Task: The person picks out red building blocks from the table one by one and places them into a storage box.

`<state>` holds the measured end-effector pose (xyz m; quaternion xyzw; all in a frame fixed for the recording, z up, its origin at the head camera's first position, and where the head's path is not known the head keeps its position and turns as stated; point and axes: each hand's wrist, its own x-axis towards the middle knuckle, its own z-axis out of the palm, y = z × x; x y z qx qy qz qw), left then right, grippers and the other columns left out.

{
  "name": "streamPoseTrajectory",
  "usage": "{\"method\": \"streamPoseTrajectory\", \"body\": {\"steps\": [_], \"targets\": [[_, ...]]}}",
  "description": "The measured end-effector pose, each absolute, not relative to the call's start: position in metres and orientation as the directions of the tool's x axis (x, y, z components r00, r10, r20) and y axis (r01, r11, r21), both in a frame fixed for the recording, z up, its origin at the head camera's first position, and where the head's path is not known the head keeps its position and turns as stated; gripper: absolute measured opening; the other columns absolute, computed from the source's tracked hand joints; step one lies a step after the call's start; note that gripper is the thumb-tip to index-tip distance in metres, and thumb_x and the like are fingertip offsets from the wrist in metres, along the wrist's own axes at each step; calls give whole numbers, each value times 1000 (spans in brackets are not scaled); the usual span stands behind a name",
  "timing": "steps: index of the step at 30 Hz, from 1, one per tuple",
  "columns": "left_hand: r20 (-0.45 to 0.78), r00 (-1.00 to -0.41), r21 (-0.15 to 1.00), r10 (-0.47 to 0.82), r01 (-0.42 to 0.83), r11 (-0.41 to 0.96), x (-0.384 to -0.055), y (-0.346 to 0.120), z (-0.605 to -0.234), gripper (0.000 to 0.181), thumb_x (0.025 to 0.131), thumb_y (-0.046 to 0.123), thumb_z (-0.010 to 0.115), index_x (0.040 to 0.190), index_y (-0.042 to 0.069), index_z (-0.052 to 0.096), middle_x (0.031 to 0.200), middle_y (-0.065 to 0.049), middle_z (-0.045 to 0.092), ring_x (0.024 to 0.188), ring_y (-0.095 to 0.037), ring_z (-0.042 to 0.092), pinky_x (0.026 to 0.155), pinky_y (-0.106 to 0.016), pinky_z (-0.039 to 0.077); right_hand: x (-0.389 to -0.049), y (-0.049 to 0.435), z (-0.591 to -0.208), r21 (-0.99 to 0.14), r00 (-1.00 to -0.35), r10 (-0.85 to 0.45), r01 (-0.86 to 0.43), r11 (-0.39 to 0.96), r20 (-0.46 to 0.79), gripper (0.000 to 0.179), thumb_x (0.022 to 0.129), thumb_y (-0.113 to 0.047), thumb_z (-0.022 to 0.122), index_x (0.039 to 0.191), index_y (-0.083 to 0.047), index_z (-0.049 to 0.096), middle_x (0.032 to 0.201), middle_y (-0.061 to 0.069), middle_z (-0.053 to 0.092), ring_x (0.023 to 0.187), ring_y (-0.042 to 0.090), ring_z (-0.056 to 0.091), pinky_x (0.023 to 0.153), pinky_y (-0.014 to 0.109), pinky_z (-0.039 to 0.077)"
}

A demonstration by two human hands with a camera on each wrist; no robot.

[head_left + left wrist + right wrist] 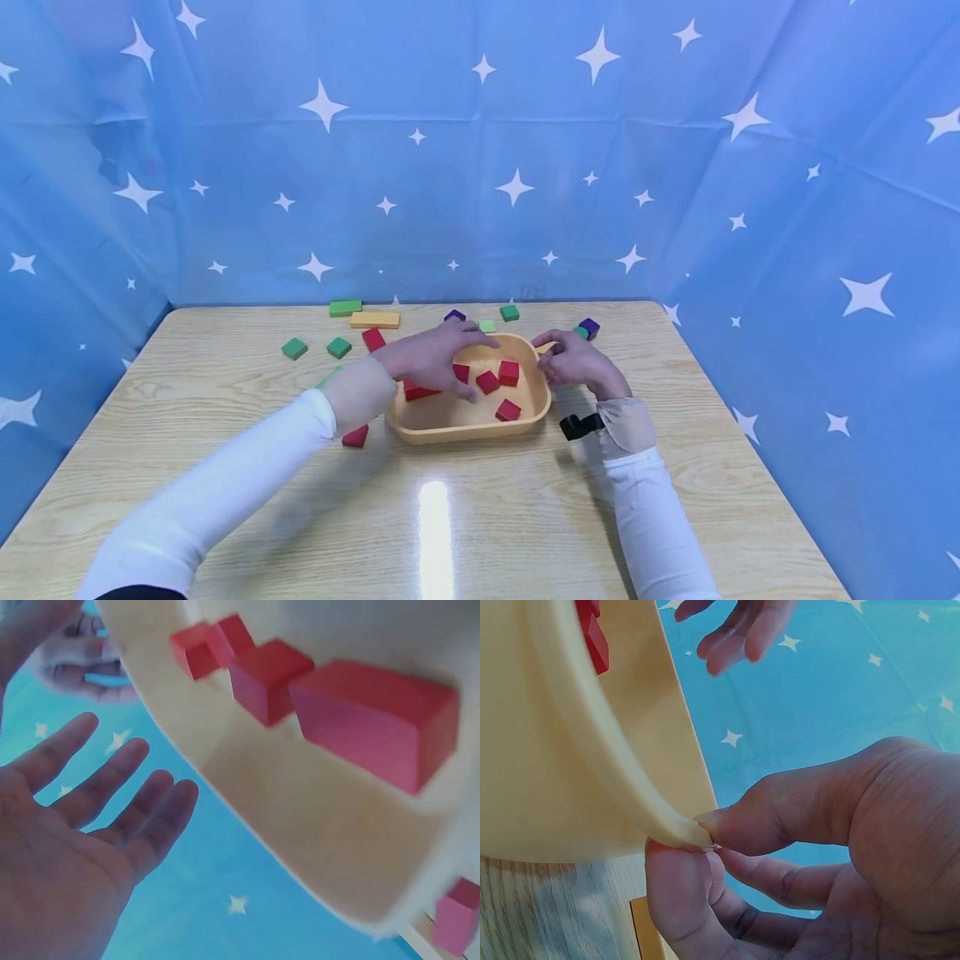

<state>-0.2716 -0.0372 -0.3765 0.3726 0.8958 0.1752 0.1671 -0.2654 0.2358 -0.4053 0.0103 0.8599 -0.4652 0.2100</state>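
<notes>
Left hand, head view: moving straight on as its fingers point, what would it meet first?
Probably the right hand, pinching the tray's rim; height is unclear, so the rim might come first.

Backdrop (450, 167) is blue with white four-pointed stars all over, and the table (525, 508) is a pale tan with streaky wood grain. Tray (465, 434) is plain yellowish tan with solid red blocks (508, 372) in it, and around it there's more red plus green blocks (295, 348), dark purple blocks (590, 327) and a yellow-orange bar (376, 320). Sleeves (660, 525) are plain white, cuffs (626, 427) kinda greyish beige, wrist gadget (581, 427) black.
</notes>
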Motion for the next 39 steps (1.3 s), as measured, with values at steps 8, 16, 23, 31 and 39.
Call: {"method": "streamPoseTrajectory", "body": {"steps": [8,16,23,31,39], "targets": [[-105,-753,499,649,525,689,-285,-69,-376,92,74,52,88,153,30,47,158,-4,40,147,-28,32,113,-56,46,-267,236,-408,-799,-912,-170,223,558,-373,49,94,2,53,143,0,48,103,15,58,78,19,62,85,46,62],[-77,-828,490,556,454,744,-302,-104,-378,90,79,59,81,155,30,43,167,-13,28,155,-40,24,118,-68,34,-267,237,-407,-802,-913,-169,224,554,-371,49,94,1,55,142,0,48,104,15,58,77,19,63,86,45,62],[-99,-904,523,416,309,794,-318,-135,-388,86,83,59,78,155,30,43,169,-14,21,155,-42,22,115,-70,35,-267,236,-409,-797,-911,-160,235,556,-380,48,94,1,55,142,-2,49,103,15,58,76,19,62,86,46,62],[-138,-931,516,338,224,827,-333,-166,-411,84,87,58,74,157,27,41,169,-17,23,154,-45,24,117,-70,31,-268,236,-410,-796,-912,-160,232,559,-379,48,94,-1,56,142,-2,49,102,14,58,75,19,62,81,43,62],[-183,-923,512,338,204,834,-337,-175,-425,85,86,52,78,156,17,43,161,-19,35,145,-45,39,114,-66,39,-268,236,-410,-798,-910,-163,234,556,-381,48,95,0,55,143,-1,48,103,14,58,74,19,61,82,44,62]]}}
